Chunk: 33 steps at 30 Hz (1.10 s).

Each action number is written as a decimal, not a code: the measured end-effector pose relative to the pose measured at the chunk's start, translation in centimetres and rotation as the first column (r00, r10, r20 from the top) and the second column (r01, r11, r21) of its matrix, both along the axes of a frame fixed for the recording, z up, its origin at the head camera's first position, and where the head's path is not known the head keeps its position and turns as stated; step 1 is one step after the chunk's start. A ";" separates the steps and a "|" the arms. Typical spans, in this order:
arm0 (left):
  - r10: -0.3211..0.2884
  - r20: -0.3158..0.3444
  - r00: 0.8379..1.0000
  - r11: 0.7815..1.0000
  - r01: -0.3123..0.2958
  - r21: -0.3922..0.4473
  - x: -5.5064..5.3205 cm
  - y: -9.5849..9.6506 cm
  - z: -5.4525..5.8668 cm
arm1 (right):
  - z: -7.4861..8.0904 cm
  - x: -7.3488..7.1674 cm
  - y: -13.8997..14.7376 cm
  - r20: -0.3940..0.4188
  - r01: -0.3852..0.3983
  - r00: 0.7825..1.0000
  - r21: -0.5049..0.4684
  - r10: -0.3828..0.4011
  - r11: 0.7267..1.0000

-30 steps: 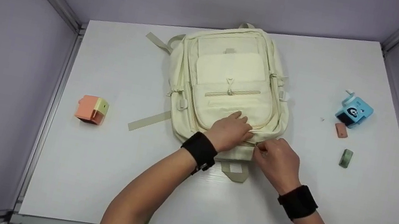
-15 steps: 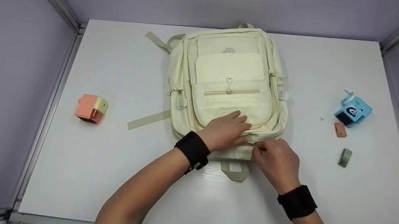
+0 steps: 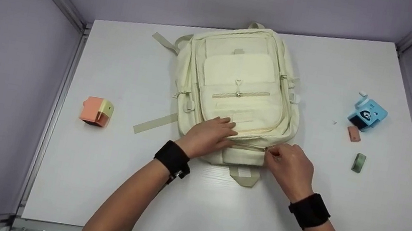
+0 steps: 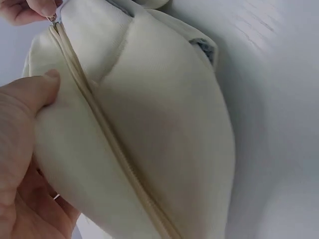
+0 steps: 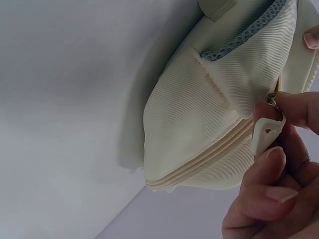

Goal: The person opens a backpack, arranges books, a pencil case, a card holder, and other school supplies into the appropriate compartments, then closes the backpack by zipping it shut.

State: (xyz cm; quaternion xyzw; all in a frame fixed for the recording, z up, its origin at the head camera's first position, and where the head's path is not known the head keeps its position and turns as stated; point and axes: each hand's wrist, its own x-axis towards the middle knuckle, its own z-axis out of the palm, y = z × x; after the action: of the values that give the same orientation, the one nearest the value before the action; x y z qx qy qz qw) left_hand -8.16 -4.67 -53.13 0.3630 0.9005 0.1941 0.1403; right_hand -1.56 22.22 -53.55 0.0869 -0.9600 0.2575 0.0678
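Note:
A cream backpack (image 3: 245,71) lies front side up on the white table, its top toward the far wall. My left hand (image 3: 208,136) rests on its lower front with fairly straight fingers; in the left wrist view the thumb (image 4: 45,89) touches the fabric beside a long zipper (image 4: 107,124). At the right end of that zipper, near the bag's bottom, my right hand (image 3: 291,164) pinches the zipper pull (image 5: 266,134). The pull is a white tab hanging from a metal slider (image 5: 271,97), clear to see in the right wrist view. My palm hides part of the zipper's left stretch in the head view.
To the right lie a blue crank-handled gadget (image 3: 368,113) with a cartoon print, a small reddish block (image 3: 354,134) and a green one (image 3: 358,162). An orange and yellow box-like gadget (image 3: 97,111) stands at the left. Loose straps (image 3: 155,123) extend from the bag.
My left hand has slid left along the backpack's lower front, uncovering more of the zipper. The right hand stays at about the same spot, still pinching the pull.

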 end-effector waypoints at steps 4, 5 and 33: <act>0.010 0.012 1.000 1.000 -0.011 0.019 -0.1 0.0 -0.3 | -0.2 -0.1 0.0 0.003 0.001 1.000 -0.046 -0.001 0.999; 0.015 0.016 1.000 1.000 -0.016 0.022 -0.2 0.1 -0.3 | -0.2 -0.1 0.0 0.003 0.003 1.000 -0.057 -0.002 0.998; 0.068 0.058 0.996 0.998 -0.069 0.004 -0.6 0.4 0.0 | 0.0 0.3 -3.3 0.063 -0.052 0.996 -0.081 0.058 0.995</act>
State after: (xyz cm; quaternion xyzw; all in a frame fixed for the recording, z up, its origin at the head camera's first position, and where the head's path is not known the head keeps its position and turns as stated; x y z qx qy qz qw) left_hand -8.72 -4.27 -53.15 0.3265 0.9074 0.2118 0.1587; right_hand -1.28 18.87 -53.59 0.1020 -0.9479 0.2999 0.0325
